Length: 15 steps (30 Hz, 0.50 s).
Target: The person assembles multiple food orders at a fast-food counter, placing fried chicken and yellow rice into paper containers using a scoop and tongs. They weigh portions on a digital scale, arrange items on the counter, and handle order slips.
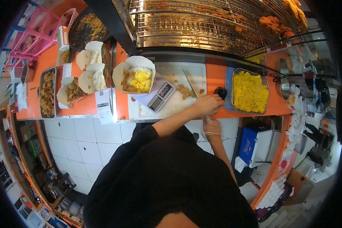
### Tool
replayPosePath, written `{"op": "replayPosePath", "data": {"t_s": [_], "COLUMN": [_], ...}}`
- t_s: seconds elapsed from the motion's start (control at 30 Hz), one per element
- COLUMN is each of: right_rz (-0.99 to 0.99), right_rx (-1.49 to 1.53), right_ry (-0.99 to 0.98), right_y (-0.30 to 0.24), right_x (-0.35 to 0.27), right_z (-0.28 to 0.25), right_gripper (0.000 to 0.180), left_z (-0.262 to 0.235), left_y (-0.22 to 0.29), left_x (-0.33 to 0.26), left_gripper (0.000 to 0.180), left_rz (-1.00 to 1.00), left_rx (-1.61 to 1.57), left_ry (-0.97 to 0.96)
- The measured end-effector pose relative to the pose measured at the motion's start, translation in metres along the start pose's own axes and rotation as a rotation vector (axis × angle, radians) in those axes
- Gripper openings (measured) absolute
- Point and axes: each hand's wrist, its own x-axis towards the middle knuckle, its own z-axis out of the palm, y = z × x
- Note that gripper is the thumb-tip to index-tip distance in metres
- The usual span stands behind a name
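One box (119,78) on scale (161,95), presumably for weighing. Left hand (210,105) curled, gloved right hand (212,128) of unclear openness; what either holds, cannot tell.

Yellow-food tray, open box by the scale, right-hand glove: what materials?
Tray: likely metal, from the grey, shiny rim.
Box: probably paperboard; matte white inside, thin folded flaps. Any coating can't be told.
Right-hand glove: looks like thin clear plastic, slightly glossy; skin shows through the wrinkled film.
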Motion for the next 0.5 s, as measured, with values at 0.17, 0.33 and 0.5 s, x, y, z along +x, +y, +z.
{"op": "replayPosePath", "data": {"t_s": [0.17, 0.33, 0.5], "right_rz": [0.071, 0.039, -0.027], "right_rx": [-0.075, -0.172, -0.319], "right_ry": [-0.062, -0.074, -0.081], "right_y": [0.002, 0.004, 0.012], "right_x": [0.000, 0.005, 0.031], "right_z": [0.009, 0.026, 0.055], "right_gripper": [0.012, 0.017, 0.027], "left_z": [-0.003, 0.000, -0.014], "left_y": [-0.007, -0.017, -0.036], "left_x": [-0.002, -0.005, -0.019], "left_gripper": [0.020, 0.021, 0.020], "left_rz": [-0.070, -0.092, -0.072], "left_rx": [-0.086, -0.092, -0.006], "left_ry": [-0.030, -0.073, 0.019]}}
